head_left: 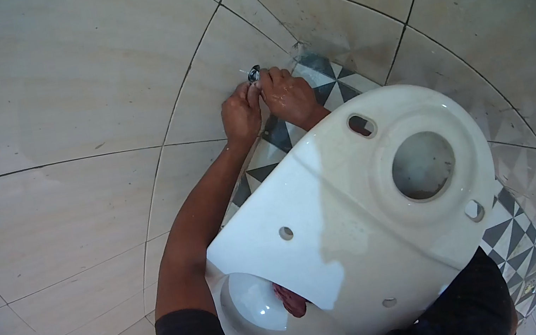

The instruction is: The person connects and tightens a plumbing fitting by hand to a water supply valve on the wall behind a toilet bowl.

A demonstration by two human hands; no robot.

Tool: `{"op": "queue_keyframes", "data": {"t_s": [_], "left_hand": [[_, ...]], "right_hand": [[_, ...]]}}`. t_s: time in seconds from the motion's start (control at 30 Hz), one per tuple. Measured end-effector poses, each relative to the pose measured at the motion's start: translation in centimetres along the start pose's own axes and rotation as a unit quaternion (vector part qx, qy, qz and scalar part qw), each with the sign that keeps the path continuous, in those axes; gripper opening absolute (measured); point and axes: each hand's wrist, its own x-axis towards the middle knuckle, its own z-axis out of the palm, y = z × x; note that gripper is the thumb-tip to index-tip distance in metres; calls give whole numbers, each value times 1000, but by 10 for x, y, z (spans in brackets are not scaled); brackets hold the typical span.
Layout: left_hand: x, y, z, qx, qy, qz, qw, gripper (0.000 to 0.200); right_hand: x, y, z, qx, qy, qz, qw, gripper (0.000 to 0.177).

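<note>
Both my hands meet at a small round metal fitting [254,74] on the tiled wall, near the corner above the patterned floor. My left hand [242,113] has its fingers closed at the lower left side of the fitting. My right hand [288,96] is bent round the fitting's right side, its fingertips pressed close to it. The tips of both hands nearly touch, and part of the fitting is hidden by them. My right forearm passes behind a large white ceramic toilet piece [364,222].
The ceramic piece has a large round opening and several small holes. A dark red cloth-like item [291,300] lies in its bowl. Patterned floor tiles [516,242] show at the right. Beige tiled walls [63,225] surround the corner.
</note>
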Motion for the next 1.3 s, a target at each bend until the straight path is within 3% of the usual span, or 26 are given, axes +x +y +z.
{"op": "queue_keyframes", "data": {"t_s": [0.13, 0.23, 0.33, 0.4, 0.5, 0.73, 0.8, 0.9, 1.0, 1.07, 1.13, 1.2, 1.27, 1.3], "left_hand": [[0, -14, 8, -30, -17, -29, 999, 30], [1, -25, 15, -52, 23, 18, 998, 33], [0, -24, 16, -100, -36, -52, 993, 38], [-1, -38, 28, -273, -39, -74, 958, 44], [2, -45, 31, -268, -89, -140, 949, 46], [2, -24, 27, -311, -74, -149, 936, 45], [1, -29, 26, -370, -92, -186, 905, 40], [0, -19, 19, -418, -79, -250, 870, 35], [1, -3, 7, -419, -92, -261, 865, 34], [0, -21, 14, -413, -109, -233, 874, 33], [-1, -29, 18, -406, -125, -202, 882, 32], [-3, -22, 21, -387, -71, -222, 892, 27], [-3, -18, 21, -395, -54, -256, 881, 24], [-3, -16, 22, -402, -38, -288, 868, 22]], "right_hand": [[3, 5, 5, 3, -8, -21, 1000, 24], [6, 8, 11, 27, -17, -14, 999, 24], [4, 12, 14, 68, -30, -3, 997, 24], [5, 12, 17, 85, -26, -1, 996, 24], [3, 14, 21, 102, -25, 13, 994, 25], [2, 4, 16, 171, -28, 87, 981, 28], [3, -6, 11, 193, -26, 119, 974, 29], [4, -11, 11, 261, -13, 182, 948, 31], [5, -10, 26, 299, -19, 229, 926, 34], [4, -15, 28, 347, 81, 215, 909, 36], [6, -17, 32, 370, 78, 231, 897, 38], [7, -15, 35, 392, 77, 247, 883, 40], [8, -18, 25, 486, 11, 323, 812, 41], [9, -18, 21, 486, 12, 324, 812, 41]]}}
